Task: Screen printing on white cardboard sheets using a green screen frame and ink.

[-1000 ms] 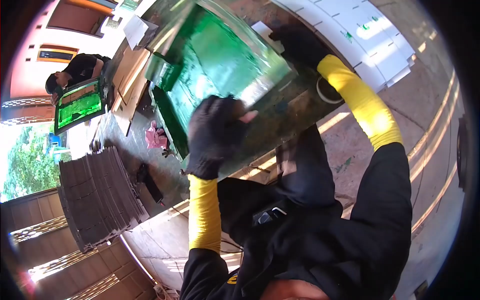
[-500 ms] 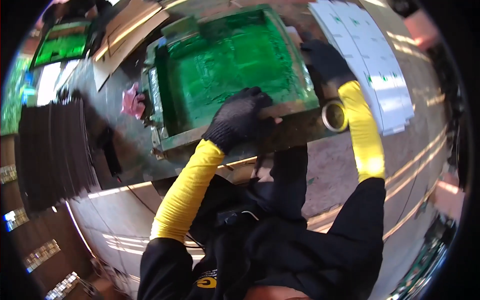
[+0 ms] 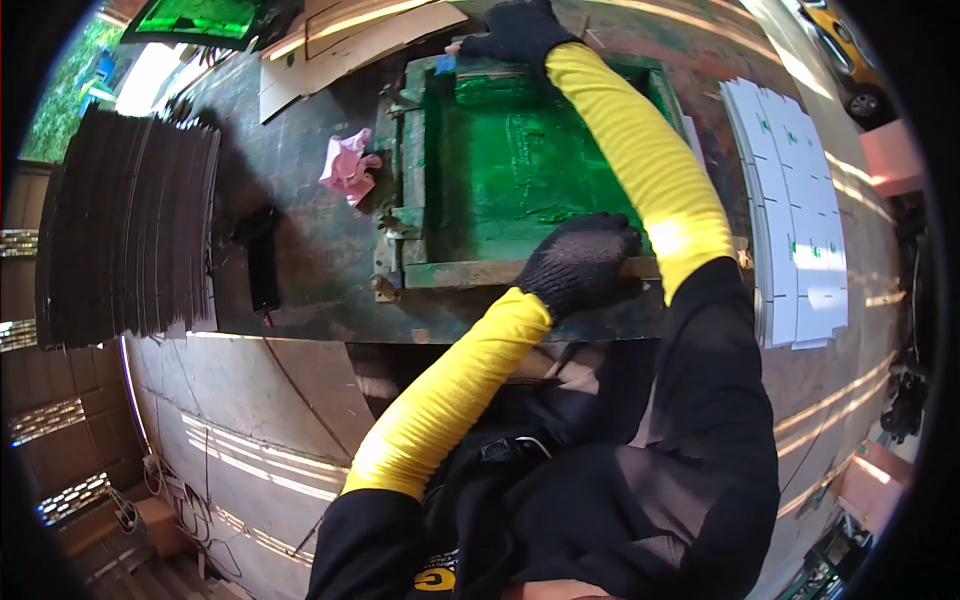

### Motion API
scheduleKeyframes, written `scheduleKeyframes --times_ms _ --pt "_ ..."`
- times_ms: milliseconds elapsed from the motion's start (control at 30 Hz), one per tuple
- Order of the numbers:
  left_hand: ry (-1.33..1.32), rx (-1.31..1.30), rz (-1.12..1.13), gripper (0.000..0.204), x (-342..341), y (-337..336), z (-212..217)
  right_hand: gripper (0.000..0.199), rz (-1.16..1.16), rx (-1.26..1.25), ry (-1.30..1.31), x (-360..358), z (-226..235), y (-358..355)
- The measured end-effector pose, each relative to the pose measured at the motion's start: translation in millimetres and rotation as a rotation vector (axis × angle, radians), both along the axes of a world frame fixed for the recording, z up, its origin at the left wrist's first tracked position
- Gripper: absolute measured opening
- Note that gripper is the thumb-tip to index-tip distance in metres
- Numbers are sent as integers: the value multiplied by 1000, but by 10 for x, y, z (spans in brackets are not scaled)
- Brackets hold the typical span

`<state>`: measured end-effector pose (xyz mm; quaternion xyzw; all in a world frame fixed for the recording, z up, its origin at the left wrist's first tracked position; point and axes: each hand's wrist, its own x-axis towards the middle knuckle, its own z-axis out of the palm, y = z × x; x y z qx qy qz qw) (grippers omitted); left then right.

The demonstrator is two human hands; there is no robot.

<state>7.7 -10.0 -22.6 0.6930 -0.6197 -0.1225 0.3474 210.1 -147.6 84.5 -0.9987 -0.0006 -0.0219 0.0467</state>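
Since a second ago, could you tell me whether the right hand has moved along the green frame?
Yes. The right hand has gone from the green frame's right side to its far edge, while the left hand rests on the near edge.
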Motion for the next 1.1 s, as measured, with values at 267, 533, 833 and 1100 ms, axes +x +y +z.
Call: scheduleKeyframes --times_ms 267,533,833,1100 --pt "88 4 120 39 9 90 253 77 67 -177 -155 -256 -348 76" --pt "139 4 124 40 -19 129 266 52 49 -340 -410 -1087 -465 -1192" --pt "103 12 114 39 -28 129 111 50 100 -399 -434 -1742 -640 -638" --pt "135 61 110 41 -11 143 172 61 -80 -314 -516 -1231 -486 -1097"
